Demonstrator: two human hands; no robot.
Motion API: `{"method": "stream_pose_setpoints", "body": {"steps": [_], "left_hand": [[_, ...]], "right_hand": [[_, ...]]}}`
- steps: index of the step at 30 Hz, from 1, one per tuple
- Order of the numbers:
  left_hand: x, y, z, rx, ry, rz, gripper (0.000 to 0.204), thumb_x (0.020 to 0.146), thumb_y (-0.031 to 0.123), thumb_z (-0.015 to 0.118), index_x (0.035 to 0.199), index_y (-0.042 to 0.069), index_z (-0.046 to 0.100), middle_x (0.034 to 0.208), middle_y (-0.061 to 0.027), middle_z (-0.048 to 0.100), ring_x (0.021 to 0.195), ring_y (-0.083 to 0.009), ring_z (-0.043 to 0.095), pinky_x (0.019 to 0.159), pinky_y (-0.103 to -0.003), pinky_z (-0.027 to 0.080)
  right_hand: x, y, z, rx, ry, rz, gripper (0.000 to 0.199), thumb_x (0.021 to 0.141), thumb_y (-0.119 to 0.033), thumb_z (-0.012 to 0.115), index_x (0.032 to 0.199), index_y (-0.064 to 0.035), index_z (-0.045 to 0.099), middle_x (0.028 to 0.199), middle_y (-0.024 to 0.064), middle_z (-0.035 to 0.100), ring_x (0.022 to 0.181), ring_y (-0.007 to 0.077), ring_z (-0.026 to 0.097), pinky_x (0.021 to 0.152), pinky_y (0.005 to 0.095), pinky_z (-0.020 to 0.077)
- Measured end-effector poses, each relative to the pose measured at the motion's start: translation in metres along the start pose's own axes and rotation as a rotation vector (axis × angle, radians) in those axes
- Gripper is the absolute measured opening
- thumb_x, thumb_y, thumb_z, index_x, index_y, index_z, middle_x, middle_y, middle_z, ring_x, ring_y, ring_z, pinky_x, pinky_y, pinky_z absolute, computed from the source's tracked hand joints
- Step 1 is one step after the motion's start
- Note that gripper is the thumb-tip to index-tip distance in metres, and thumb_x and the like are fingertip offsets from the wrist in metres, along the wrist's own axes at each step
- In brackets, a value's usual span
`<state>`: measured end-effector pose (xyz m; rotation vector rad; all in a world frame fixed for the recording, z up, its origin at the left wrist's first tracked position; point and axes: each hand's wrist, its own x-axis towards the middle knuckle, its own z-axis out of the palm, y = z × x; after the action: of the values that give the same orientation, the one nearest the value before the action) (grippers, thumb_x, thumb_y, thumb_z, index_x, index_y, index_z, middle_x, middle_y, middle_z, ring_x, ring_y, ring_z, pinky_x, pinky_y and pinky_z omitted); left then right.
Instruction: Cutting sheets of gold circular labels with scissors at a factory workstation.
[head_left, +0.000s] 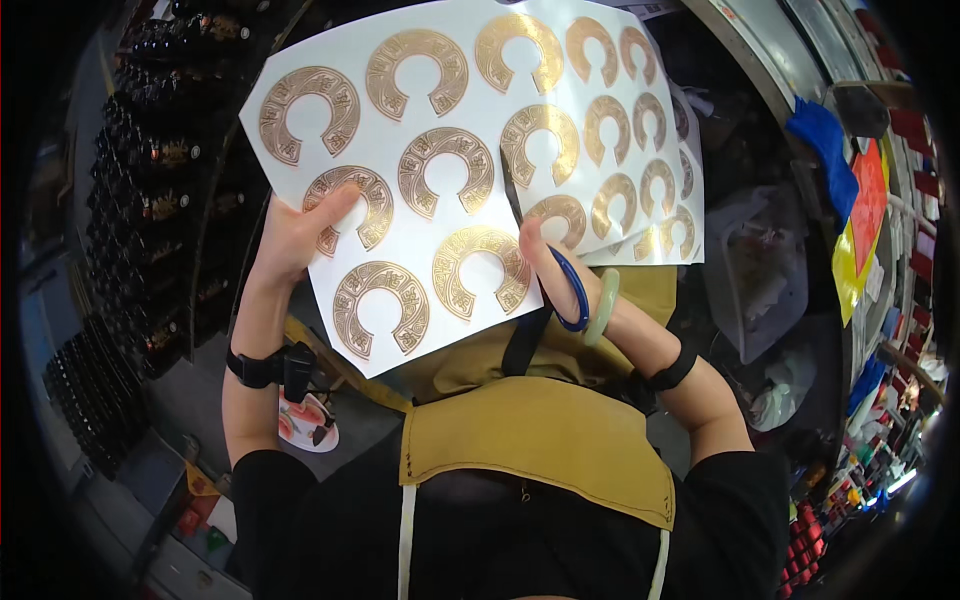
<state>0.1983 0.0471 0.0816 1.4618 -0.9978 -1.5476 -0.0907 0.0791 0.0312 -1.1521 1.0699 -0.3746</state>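
Observation:
A white sheet [412, 245] printed with rows of gold, C-shaped labels spreads before me, tilted down to the left. My left hand [295, 240] grips its left edge, thumb pressed over one gold label [380, 210] and fingers out of sight underneath. More white sheets [576, 97] of the same labels, smaller toward the far right, overlap in a stack to the right, bent along a fold or edge. My right hand [550, 270] holds the sheets at their near side, thumb up by the first sheet's right edge; its other fingers are hidden. A blue bangle and a pale green bangle circle that wrist.
A mustard apron [530, 440] covers my front. Racks of many dark bottles [165, 200] stand on the left. To the right are a clear plastic bin [755, 280], a metal-edged counter, and blue, red [868, 195] and yellow cloths.

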Motion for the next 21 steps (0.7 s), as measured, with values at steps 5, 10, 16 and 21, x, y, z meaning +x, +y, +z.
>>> {"method": "stream_pose_setpoints", "body": {"steps": [5, 10, 16, 21], "left_hand": [[-0.001, 0.004, 0.001, -0.025, -0.001, 0.016, 0.033, 0.088, 0.002, 0.064, 0.119, -0.005, 0.055, 0.105, -0.0124, 0.066, 0.087, -0.0155, 0.066, 0.072, -0.027, 0.057], [-0.001, 0.005, -0.002, 0.022, -0.009, 0.017, 0.031, 0.088, 0.002, 0.065, 0.117, -0.005, 0.056, 0.104, -0.012, 0.066, 0.087, -0.0154, 0.066, 0.072, -0.026, 0.056], [0.0, 0.001, -0.003, 0.011, -0.024, -0.058, 0.032, 0.088, 0.004, 0.065, 0.118, -0.004, 0.056, 0.104, -0.0121, 0.066, 0.087, -0.0158, 0.066, 0.072, -0.027, 0.056], [-0.005, 0.0, -0.003, 0.037, 0.001, -0.099, 0.034, 0.088, 0.004, 0.064, 0.119, -0.005, 0.055, 0.103, -0.0127, 0.066, 0.087, -0.0163, 0.066, 0.072, -0.028, 0.056]], "right_hand": [[-0.001, -0.005, 0.001, -0.049, 0.214, -0.042, 0.064, 0.095, -0.045, 0.05, 0.061, 0.0086, 0.059, 0.047, 0.009, 0.043, 0.047, 0.0188, 0.04, 0.05, 0.035, 0.0374], [0.0, 0.0, 0.01, -0.042, 0.252, -0.047, 0.064, 0.095, -0.045, 0.051, 0.059, 0.0078, 0.057, 0.045, 0.0097, 0.042, 0.045, 0.0179, 0.041, 0.046, 0.036, 0.0359], [-0.008, 0.003, 0.004, -0.035, 0.137, 0.042, 0.078, 0.094, -0.062, 0.04, 0.063, 0.0076, 0.057, 0.049, 0.0095, 0.046, 0.047, 0.0151, 0.044, 0.048, 0.0331, 0.0378], [-0.001, 0.0, 0.005, 0.124, -0.044, 0.071, 0.093, 0.09, -0.076, 0.018, 0.082, 0.0097, 0.056, 0.056, 0.0033, 0.047, 0.054, 0.0197, 0.043, 0.057, 0.034, 0.0425]]}}
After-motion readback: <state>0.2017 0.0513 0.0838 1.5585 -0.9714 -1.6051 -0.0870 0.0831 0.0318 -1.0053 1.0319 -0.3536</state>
